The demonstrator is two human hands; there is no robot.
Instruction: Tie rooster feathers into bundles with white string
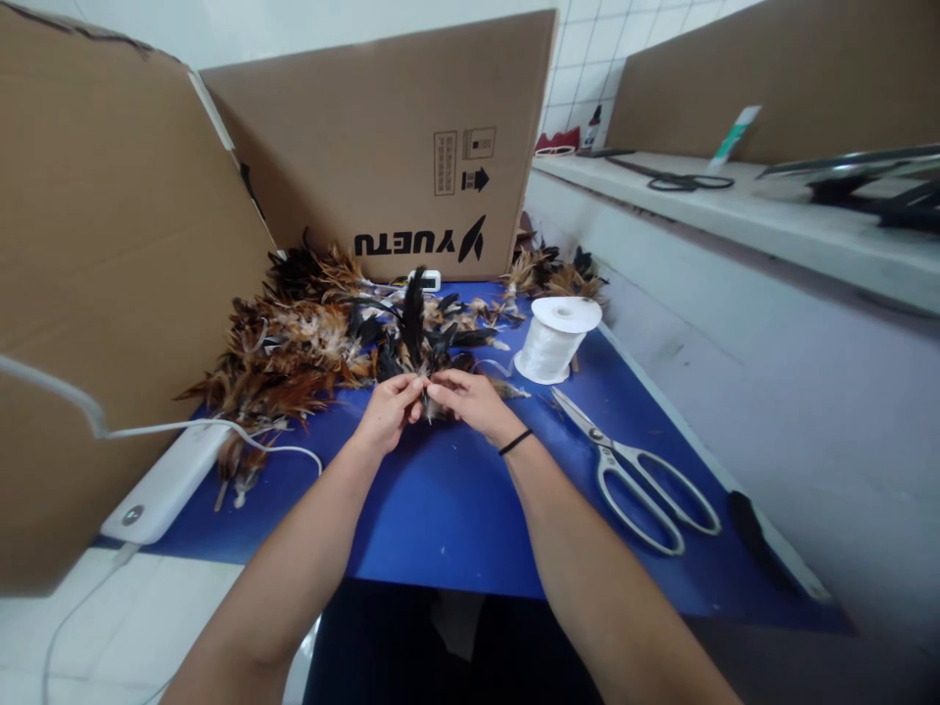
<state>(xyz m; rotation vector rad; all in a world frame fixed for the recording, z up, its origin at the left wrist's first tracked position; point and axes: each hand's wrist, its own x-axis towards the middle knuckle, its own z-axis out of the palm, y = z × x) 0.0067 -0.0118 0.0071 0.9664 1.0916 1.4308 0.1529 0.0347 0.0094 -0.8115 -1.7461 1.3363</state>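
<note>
Both my hands meet at the middle of the blue table, fingers pinched together around the quill ends of a bunch of dark feathers (412, 318). My left hand (389, 409) grips the bunch from the left, thumb against the fingers. From the other side my right hand (470, 397), with a black band at the wrist, pinches the same spot. The feathers fan upward and away from me; pale fluff shows below the fingertips. A white ribbon spool (552, 343) stands just right of my right hand, a thin strand trailing toward the feathers. Large scissors (635, 470) lie nearer me.
Brown feather heaps (294, 338) cover the table's left side, with another pile (558, 272) at the back right. Cardboard panels (382, 137) wall the left and back. A white power strip (165, 485) with a cable sits at left. A ledge (793, 211) runs along the right.
</note>
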